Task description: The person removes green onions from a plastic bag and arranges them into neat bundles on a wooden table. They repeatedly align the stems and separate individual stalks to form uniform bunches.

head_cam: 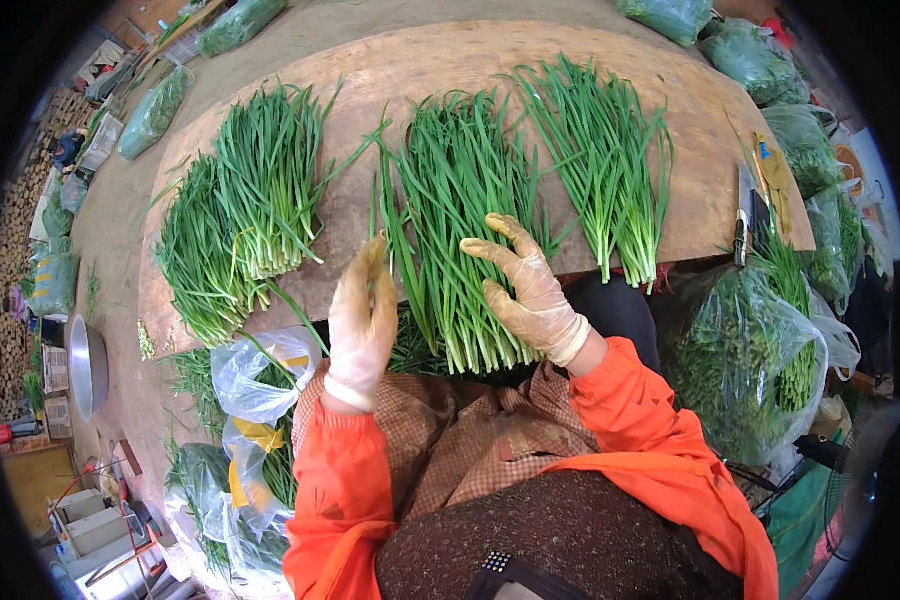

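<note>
My right hand [525,292], in a stained thin glove, has its fingers apart over the right side of the middle bunch of garlic chives [457,217]. Whether it presses on the leaves I cannot tell. That bunch lies with its pale cut ends toward me, past the board's near edge. To its left is my left hand [364,322], gloved too and seen edge-on, fingers pointing away from me. A thin leaf passes near its fingertips; a grip on it cannot be made out. Further left lie two stacked bunches of chives [262,187]. A looser bunch [607,165] fans out at right.
A wooden board [352,202] bears the bunches. At its right end lie a knife [741,225] and a yellowish glove [776,184]. Bags of greens [750,360] stand close at right; plastic bags [262,375] hang at left. A metal basin [88,367] and a fan [862,480] flank me.
</note>
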Demonstrator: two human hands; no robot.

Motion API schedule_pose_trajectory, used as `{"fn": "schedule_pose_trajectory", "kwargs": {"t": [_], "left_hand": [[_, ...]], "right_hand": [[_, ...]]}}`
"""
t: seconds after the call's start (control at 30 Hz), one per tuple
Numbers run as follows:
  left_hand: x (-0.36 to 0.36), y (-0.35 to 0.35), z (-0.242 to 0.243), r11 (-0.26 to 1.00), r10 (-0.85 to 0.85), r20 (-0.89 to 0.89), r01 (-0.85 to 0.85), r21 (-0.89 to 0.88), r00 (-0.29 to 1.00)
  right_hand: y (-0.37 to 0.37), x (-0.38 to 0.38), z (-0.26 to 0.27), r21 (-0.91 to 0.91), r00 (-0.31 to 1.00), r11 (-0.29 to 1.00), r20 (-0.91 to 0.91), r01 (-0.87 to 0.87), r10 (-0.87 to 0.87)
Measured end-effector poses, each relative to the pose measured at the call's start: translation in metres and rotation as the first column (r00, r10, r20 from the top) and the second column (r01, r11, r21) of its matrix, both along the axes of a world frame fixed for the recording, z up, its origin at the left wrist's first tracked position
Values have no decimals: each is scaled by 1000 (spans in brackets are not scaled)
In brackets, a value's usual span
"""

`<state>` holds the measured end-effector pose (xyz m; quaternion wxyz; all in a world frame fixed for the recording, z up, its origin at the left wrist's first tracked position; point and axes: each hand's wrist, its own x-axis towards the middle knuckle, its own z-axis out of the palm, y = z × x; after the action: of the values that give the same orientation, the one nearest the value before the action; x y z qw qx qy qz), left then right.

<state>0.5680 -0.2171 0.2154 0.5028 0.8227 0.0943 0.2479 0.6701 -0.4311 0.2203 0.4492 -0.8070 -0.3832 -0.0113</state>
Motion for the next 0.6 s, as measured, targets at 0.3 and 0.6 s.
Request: {"fn": "schedule_pose_trajectory", "kwargs": {"t": [0.3, 0.6], "left_hand": [[91, 23, -2, 979, 103, -448, -11, 204, 888], [100, 34, -3, 987, 54, -346, -102, -123, 937]], "right_hand": [[-1, 3, -7, 28, 1000, 999, 6, -19, 19], [0, 3, -8, 70, 1000, 998, 28, -5, 3]]}}
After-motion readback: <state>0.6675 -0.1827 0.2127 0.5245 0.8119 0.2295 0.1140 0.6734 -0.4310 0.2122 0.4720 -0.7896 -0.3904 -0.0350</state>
